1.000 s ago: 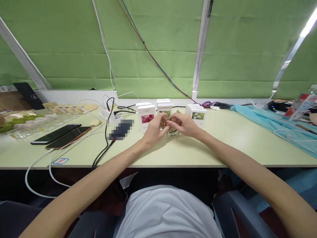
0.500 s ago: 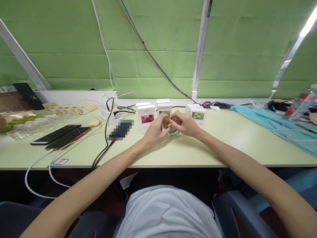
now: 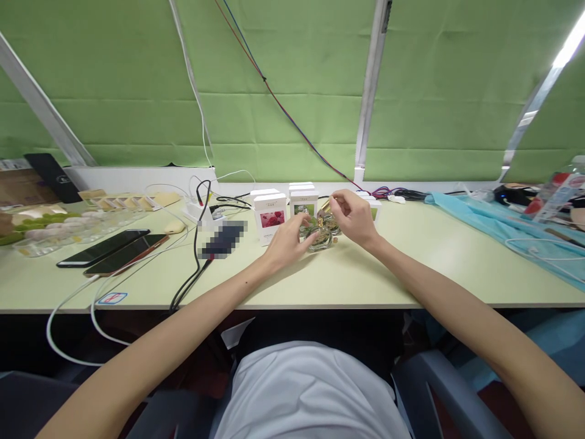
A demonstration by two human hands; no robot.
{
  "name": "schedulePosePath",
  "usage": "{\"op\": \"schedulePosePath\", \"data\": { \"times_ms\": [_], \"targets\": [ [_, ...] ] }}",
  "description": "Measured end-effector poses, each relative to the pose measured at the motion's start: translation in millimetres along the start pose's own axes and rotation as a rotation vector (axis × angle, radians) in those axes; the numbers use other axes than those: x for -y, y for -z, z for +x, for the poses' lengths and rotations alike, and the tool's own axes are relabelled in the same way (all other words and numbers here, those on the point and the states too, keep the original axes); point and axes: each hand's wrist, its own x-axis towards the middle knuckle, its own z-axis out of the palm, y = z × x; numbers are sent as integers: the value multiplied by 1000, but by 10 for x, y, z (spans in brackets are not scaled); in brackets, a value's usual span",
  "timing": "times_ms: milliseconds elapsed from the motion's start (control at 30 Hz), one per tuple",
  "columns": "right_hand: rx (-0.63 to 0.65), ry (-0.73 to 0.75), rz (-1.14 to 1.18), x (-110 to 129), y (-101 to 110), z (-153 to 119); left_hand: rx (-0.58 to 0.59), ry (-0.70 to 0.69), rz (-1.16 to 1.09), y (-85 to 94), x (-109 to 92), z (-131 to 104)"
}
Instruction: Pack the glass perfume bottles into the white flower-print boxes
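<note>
I start from the bare near strip of the counter (image 3: 329, 283): the front glass bottle (image 3: 321, 242) stands a little way in, a small brownish piece (image 3: 335, 240) lying just to its right. Its gold neck (image 3: 320, 222) points up, so I read the long axis as roughly upright. My left hand (image 3: 289, 236) is the nearer one to it, fingers curved around its left side with the thumb in front, and I judge they are holding it.

Just behind and slightly right is the rear glass bottle (image 3: 335, 227), partly hidden. My right hand (image 3: 353, 214) is the nearer one here. A gold-coloured part (image 3: 326, 207) shows immediately left of its fingers, leaning toward them; I take it for that bottle's top. Those fingers are curled with the tips drawn together, but I cannot tell whether they are clamped on it.

Farther back stand the red-flower box (image 3: 272, 221), the middle white boxes (image 3: 303, 196) and, mostly behind my right hand, another white box (image 3: 375, 211).
</note>
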Motion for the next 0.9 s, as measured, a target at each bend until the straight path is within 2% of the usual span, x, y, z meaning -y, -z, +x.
{"op": "schedulePosePath", "data": {
  "times_ms": [133,300,900],
  "targets": [
    [49,62,-41,-40,-23,-8,89,17,17,-3,1,-13],
    [94,71,-56,-68,-34,-19,167,39,50,-12,22,-30],
    [209,101,-33,-106,-72,-48,181,25,41,-30,46,-27]
  ]
}}
